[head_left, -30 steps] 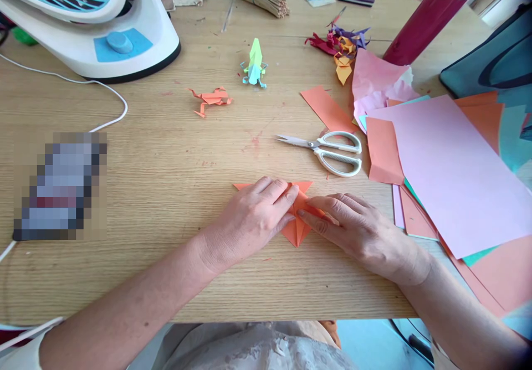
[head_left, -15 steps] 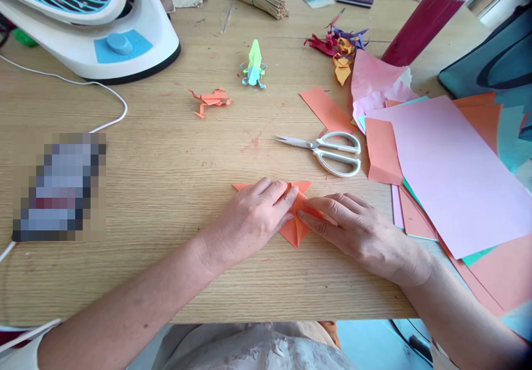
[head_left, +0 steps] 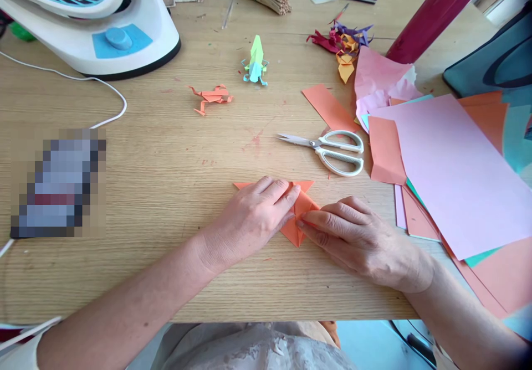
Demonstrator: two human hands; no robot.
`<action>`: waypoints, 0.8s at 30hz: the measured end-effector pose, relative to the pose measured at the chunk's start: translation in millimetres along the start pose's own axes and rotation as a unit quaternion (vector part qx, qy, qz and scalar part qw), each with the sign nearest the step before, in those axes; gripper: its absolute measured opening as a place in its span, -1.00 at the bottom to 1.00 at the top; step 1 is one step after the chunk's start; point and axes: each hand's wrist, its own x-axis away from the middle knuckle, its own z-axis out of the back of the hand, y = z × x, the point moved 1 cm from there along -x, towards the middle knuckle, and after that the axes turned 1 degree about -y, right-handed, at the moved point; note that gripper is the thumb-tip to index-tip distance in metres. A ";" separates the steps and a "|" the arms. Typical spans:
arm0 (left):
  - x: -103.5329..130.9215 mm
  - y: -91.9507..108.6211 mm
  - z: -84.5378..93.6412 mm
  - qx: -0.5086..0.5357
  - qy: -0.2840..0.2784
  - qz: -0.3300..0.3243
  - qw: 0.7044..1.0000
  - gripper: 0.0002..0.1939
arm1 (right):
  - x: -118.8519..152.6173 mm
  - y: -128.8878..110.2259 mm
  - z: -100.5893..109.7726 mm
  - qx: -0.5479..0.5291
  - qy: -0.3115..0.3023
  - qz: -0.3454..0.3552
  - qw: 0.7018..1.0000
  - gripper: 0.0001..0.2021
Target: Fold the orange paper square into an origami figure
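Multiple creases are formed, the remaining folds cannot be determined, and the orange paper (head_left: 292, 234) lies on the table (head_left: 166, 193) nearer than the scissors (head_left: 315, 143), left hand (head_left: 255, 215) outspread on it, right hand (head_left: 359, 240) pinching its edge.

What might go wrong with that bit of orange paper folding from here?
The left hand covers much of the folded orange paper, so a crease might drift out of line unnoticed. The right hand has its fingers on a folded edge, and pulling too hard could tear or skew it. The scissors lie just beyond with bare blades, so a careless reach might catch the points.
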 end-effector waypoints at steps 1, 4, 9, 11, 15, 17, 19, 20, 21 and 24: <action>0.0 -0.1 -0.1 0.001 -0.001 0.001 1.000 -0.66 | -0.9 -0.3 0.6 -0.002 0.003 0.005 1.000 -0.71; 0.0 -0.3 0.2 0.002 -0.002 0.000 1.000 -0.65 | -3.8 -1.2 1.9 -0.008 0.009 0.014 1.000 -0.74; 0.0 -0.3 1.4 0.001 0.004 -0.004 1.000 -0.65 | -4.6 -2.9 2.0 -0.030 0.018 0.014 0.999 -0.73; -0.1 -0.4 1.8 0.002 0.002 -0.003 1.000 -0.65 | -3.5 -3.0 1.4 -0.043 0.019 0.015 0.999 -0.71; -0.2 -0.8 2.0 0.007 -0.003 -0.002 1.000 -0.65 | -1.6 -2.4 -0.4 -0.063 0.011 0.011 0.998 -0.71; 0.0 -0.9 1.8 0.007 -0.002 -0.002 1.000 -0.65 | -1.2 -2.1 -1.4 -0.068 0.007 0.007 0.998 -0.71; 0.4 -1.0 1.4 0.006 0.001 -0.004 1.000 -0.64 | -0.9 -2.0 -2.1 -0.071 0.002 0.007 0.997 -0.71; 0.7 -1.0 1.1 0.004 0.002 -0.004 1.000 -0.64 | -0.7 -2.1 -2.4 -0.073 -0.001 0.009 0.997 -0.71; 0.9 -1.0 0.9 0.003 0.004 -0.005 1.000 -0.63 | -0.5 -2.3 -2.6 -0.075 -0.004 0.011 0.997 -0.71; 1.3 -0.9 0.3 0.000 0.004 -0.007 1.000 -0.63 | 0.0 -3.3 -3.0 -0.077 -0.012 0.018 0.997 -0.72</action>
